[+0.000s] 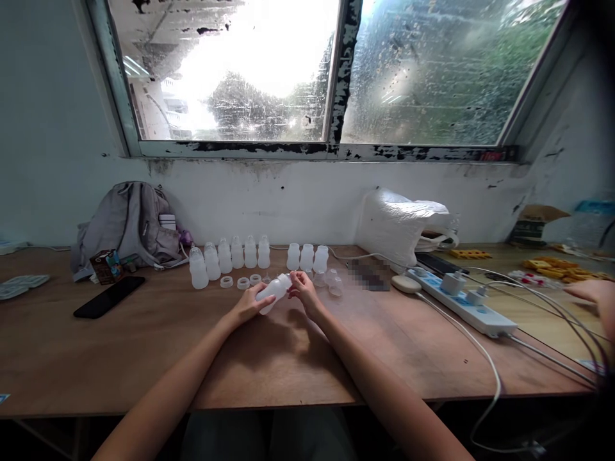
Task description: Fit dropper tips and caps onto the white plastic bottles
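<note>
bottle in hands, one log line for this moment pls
left hand: holds bottle tilted | right hand: at bottle neck | bottle row: upright behind

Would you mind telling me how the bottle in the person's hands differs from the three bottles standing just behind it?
The held bottle lies tilted on its side above the table, while the three standing bottles are upright on it. The held bottle is gripped by the left hand, with the right hand at its neck end; the three standing bottles go untouched. Both are small, whitish, translucent plastic.
</note>
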Available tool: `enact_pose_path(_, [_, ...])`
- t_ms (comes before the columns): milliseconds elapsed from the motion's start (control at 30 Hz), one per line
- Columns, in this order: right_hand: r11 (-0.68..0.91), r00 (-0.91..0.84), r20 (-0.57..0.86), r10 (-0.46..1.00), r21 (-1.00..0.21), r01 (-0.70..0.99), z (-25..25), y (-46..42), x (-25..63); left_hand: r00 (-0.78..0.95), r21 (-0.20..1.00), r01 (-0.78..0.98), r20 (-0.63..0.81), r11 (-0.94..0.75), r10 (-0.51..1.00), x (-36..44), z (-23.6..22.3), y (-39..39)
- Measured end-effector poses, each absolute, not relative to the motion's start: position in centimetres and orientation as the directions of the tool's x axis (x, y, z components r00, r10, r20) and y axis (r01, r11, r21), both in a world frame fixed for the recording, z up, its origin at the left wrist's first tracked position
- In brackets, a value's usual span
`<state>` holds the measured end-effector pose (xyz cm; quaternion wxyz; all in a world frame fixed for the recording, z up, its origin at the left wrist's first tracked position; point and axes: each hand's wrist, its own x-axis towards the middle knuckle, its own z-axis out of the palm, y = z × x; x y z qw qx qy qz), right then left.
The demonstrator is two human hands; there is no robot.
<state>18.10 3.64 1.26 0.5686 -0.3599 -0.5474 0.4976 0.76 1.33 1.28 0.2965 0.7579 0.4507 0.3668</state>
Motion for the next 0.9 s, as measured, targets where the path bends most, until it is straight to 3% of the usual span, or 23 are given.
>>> enact_pose_path(100, [0.159, -0.262, 0.229, 0.937, -0.951, -0.263, 2.0, 2.6, 17.7, 0.346, 0.969, 0.197, 0.074, -0.15, 0.935, 1.9, 1.1, 1.1])
enact_pose_path(200, [0.085, -0.339, 0.191, 0.921, -0.949, -0.305, 2.6, 1.9, 17.5, 0.451, 0.998, -0.028, -0.044, 0.064, 0.891, 2.6, 1.2, 0.6])
enact_pose_path(267, [0.059, -0.356, 0.187, 0.915, -0.938, -0.341, 2.7, 1.7, 17.5, 0.501, 0.991, -0.069, -0.067, 0.118, 0.863, 2.8, 1.3, 0.2])
enact_pose_path(333, [0.05, -0.362, 0.184, 0.914, -0.936, -0.348, 2.6, 1.7, 17.6, 0.502, 0.998, -0.011, -0.054, 0.068, 0.863, 2.8, 1.3, -0.1])
enact_pose_path(400, [0.05, -0.332, 0.158, 0.93, -0.949, -0.311, 2.4, 2.0, 17.6, 0.417, 0.983, 0.147, 0.036, -0.106, 0.908, 2.7, 1.2, -0.1])
enact_pose_path(500, [0.066, -0.272, 0.139, 0.952, -0.963, -0.26, 1.9, 2.3, 17.5, 0.249, 0.819, 0.429, 0.297, -0.38, 0.922, 2.6, 1.1, 0.0])
enact_pose_path(567, [0.069, -0.274, 0.154, 0.949, -0.952, -0.297, 1.7, 2.4, 17.4, 0.207, 0.754, 0.491, 0.386, -0.436, 0.899, 2.6, 1.1, 0.0])
enact_pose_path(633, [0.037, -0.313, 0.163, 0.936, -0.928, -0.371, 1.8, 2.4, 17.4, 0.247, 0.825, 0.417, 0.299, -0.38, 0.921, 2.7, 1.2, 0.0])
enact_pose_path(767, [-0.089, -0.419, 0.122, 0.9, -0.889, -0.449, 2.3, 2.1, 17.6, 0.489, 0.989, 0.128, 0.007, -0.08, 0.872, 3.1, 1.3, -0.1])
enact_pose_path(900, [-0.088, -0.393, 0.106, 0.914, -0.891, -0.446, 2.4, 2.0, 17.6, 0.435, 0.975, 0.172, 0.051, -0.139, 0.899, 3.2, 0.8, 0.2])
